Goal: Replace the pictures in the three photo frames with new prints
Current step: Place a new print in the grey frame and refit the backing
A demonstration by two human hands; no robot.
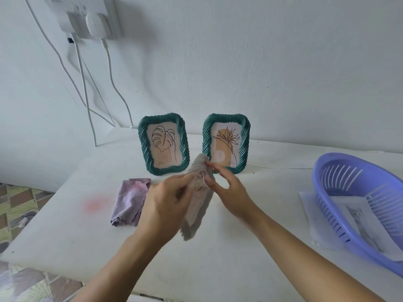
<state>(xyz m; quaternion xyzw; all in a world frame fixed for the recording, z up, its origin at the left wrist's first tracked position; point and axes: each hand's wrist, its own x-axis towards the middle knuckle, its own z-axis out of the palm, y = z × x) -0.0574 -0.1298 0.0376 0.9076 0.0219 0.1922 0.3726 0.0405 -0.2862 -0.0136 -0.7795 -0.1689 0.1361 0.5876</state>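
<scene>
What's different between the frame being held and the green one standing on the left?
The held frame is pale grey; the left green frame is dark green. The held frame is tilted above the table, gripped by the left hand and right hand; the left green frame stands upright on the table, untouched. Both have ribbed borders and hold a line drawing.

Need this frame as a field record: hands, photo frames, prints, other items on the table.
left hand: grips grey ribbed photo frame, held tilted
right hand: pinches the same frame's upper edge
standing frames: green ribbed frame with leaf drawing; green ribbed frame with flower drawing; both upright by the wall
prints: paper sheets in lavender slotted plastic basket, far right
cloth: crumpled purple cloth on white table, left of the hands
</scene>
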